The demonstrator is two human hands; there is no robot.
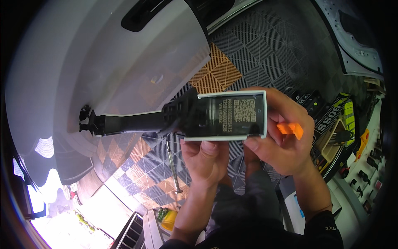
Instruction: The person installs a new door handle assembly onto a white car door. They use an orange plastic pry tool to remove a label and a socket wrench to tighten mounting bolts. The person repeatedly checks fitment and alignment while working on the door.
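Note:
A long car part with a black back and a white shell (226, 96) lies crosswise in front of me, its coded label facing up. Black brackets (97, 124) form its far left end, close to a silver car door panel (95, 54). My left hand (205, 159) grips the lower edge from beneath, thumb against the rim. Around the wide right end, my right hand (286, 137) is closed, thumb at the lower corner. A small orange plastic piece (290, 130) sticks out between its fingers; its kind is unclear.
A long silver tool (172, 168) lies on the grey and orange tiled floor (217, 68). To the right are a tan tray (333, 141), a yellow reflective item (349, 118) and several small black parts (364, 177). A yellow container (169, 220) stands lower left. Another panel (352, 41) is upper right.

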